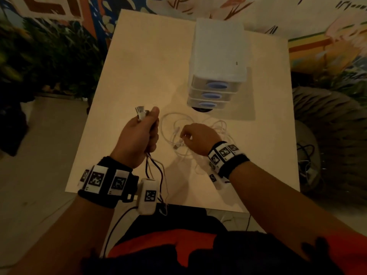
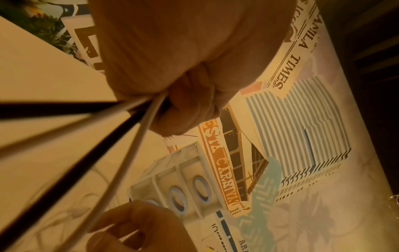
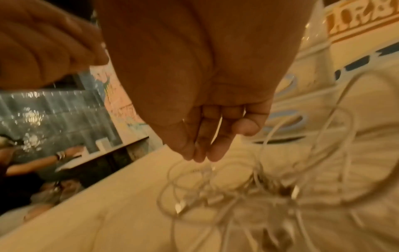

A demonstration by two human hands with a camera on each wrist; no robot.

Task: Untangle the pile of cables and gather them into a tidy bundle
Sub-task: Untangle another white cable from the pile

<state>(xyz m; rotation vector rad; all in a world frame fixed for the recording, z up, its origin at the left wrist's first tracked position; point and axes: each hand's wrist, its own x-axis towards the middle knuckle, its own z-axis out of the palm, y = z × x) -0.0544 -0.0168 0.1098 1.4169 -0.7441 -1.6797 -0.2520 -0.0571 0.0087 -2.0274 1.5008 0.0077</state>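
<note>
A loose tangle of white cables [image 1: 198, 133] lies on the table [image 1: 139, 76], under and just beyond the right hand [image 1: 195, 138]. That hand hangs over the tangle with its fingers [image 3: 200, 136] pointing down and drawn together at the tips; whether they pinch a strand I cannot tell, since the wrist view is blurred there. A plug [image 3: 179, 207] shows just below the fingertips. To the left of it, the left hand [image 1: 139, 135] is raised in a fist around a bunch of cables [image 2: 121, 150], white and dark. Their plugs [image 1: 141, 113] stick out above the thumb, and the strands trail down from the fist past the wrist. Beyond the right hand stands a drawer unit [image 1: 218, 56] with three blue-handled drawers.
</note>
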